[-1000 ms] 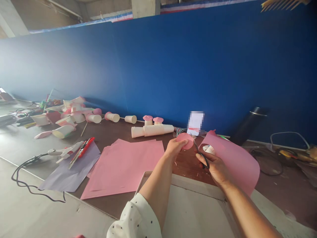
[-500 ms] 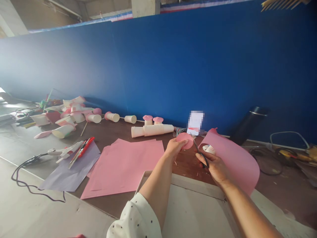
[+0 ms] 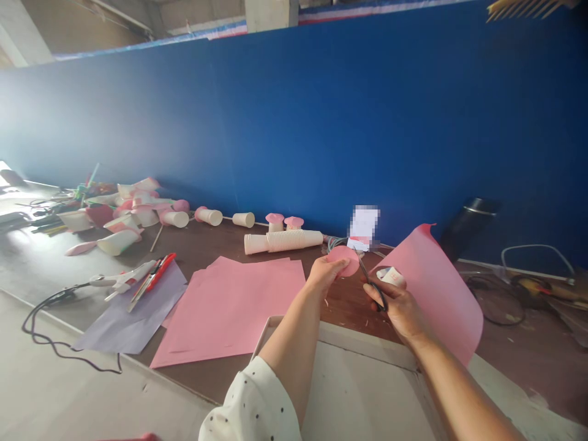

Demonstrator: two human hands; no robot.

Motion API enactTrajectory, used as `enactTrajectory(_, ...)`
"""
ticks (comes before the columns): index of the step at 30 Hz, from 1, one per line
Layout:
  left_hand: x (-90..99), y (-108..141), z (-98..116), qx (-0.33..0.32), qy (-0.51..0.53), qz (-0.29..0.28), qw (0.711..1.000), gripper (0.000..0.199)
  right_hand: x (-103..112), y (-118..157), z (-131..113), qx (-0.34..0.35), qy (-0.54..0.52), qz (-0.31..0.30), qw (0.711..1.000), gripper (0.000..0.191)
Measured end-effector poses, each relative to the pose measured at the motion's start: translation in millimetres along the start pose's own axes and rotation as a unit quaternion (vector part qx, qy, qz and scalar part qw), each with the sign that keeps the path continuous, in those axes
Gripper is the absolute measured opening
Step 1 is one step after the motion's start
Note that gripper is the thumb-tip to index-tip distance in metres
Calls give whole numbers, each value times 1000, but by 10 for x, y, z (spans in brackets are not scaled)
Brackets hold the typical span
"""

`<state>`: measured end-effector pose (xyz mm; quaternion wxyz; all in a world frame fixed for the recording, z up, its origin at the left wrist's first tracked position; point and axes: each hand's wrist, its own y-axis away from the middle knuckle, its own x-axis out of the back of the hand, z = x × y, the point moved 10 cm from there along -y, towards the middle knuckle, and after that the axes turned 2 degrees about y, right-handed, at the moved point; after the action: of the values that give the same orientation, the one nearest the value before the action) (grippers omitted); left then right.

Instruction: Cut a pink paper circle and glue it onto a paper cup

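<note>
Between the thumb and fingers of my left hand [image 3: 325,272] is a round pink paper disc [image 3: 345,260]. My right hand [image 3: 404,311] grips black-handled scissors [image 3: 379,296], their blades at the disc's right edge. Just beyond the scissors lies a small white roll with red marks [image 3: 393,277], partly hidden. A large curled pink sheet [image 3: 432,291] stands right of my right hand. Flat pink paper sheets [image 3: 239,306] are stacked left of my left forearm.
A long stack of paper cups [image 3: 285,241] lies behind the sheets. Two pink-topped cups [image 3: 294,223] stand by the blue partition [image 3: 294,122]. Left are a glue gun [image 3: 131,277], a red utility knife [image 3: 158,274] and a pile of cups [image 3: 119,241]. A dark bottle [image 3: 468,226] leans at right.
The curled pink sheet has shifted and its upper corner stands higher, showing more of the white roll. Both hands keep nearly the same place on the disc and scissors.
</note>
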<state>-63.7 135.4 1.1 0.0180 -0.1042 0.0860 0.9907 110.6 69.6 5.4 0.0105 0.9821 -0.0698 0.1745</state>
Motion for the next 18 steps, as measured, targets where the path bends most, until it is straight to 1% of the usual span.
enactTrajectory(3, 5, -11, -2, -2, 3, 1, 1000, 29, 3, -2, 9, 4, 0, 2, 1000, 49)
enactTrajectory(6, 10, -43, -25, -3, 6, 2, 1000, 28, -4, 6, 42, -11, -11, 5, 1000, 51)
enactTrajectory(11, 18, -100, -90, 10, 37, 5, 999, 36, -34, 22, 56, -18, -62, 7, 998, 50)
enactTrajectory(15, 25, -128, -138, 33, 69, 8, 997, 42, -62, 12, 92, -28, -91, -8, 995, 48)
enactTrajectory(18, 20, -163, -202, 53, 119, 15, 991, 44, -85, 14, 99, -36, -95, -21, 995, 49)
